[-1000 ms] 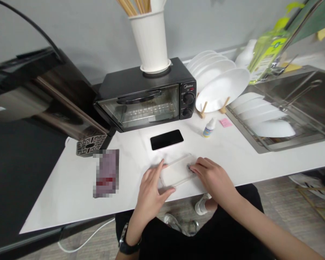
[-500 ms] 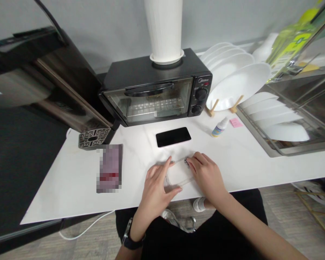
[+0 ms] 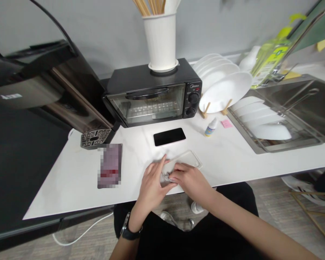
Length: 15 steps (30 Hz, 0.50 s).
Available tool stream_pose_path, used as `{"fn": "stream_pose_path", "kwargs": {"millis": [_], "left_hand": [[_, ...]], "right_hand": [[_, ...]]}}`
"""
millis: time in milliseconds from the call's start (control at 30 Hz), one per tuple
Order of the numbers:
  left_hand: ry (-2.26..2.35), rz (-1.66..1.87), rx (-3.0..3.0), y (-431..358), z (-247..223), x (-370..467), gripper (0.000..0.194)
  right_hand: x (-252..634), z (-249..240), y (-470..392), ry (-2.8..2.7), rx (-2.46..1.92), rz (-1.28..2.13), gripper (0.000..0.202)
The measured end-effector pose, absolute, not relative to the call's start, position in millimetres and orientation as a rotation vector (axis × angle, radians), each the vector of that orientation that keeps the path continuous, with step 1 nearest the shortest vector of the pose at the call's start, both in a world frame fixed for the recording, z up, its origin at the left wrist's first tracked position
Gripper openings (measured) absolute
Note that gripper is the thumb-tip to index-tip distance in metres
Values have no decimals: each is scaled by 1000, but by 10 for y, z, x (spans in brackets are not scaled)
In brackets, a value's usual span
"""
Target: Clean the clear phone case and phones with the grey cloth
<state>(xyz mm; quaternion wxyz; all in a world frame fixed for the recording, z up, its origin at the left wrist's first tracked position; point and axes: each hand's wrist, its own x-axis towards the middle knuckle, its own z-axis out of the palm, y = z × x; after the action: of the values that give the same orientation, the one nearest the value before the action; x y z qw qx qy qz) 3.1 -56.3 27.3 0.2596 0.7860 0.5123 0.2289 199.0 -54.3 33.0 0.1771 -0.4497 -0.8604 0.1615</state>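
shifted along the case [image 3: 189, 158] toward the left hand [image 3: 154, 179], the right hand [image 3: 189, 180] pinches a wad [image 3: 166, 176]; the left hand spreads around the case's end, seemingly to stop it sliding beneath the right.
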Motion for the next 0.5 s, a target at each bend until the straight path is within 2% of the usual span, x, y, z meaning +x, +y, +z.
{"fn": "stream_pose_path", "kwargs": {"millis": [133,333,500], "left_hand": [[1408,597,2116,-566,291,37,104],[1432,562,2101,-554,338,53,101],[1399,562,2166,-539,336,58,104]], "right_hand": [[2212,331,-593,-2359,-1386,383,19],[2622,359,-618,-2269,-1634,39,20],[2607,319,-515,-2246,-1778,-173,16]]}}
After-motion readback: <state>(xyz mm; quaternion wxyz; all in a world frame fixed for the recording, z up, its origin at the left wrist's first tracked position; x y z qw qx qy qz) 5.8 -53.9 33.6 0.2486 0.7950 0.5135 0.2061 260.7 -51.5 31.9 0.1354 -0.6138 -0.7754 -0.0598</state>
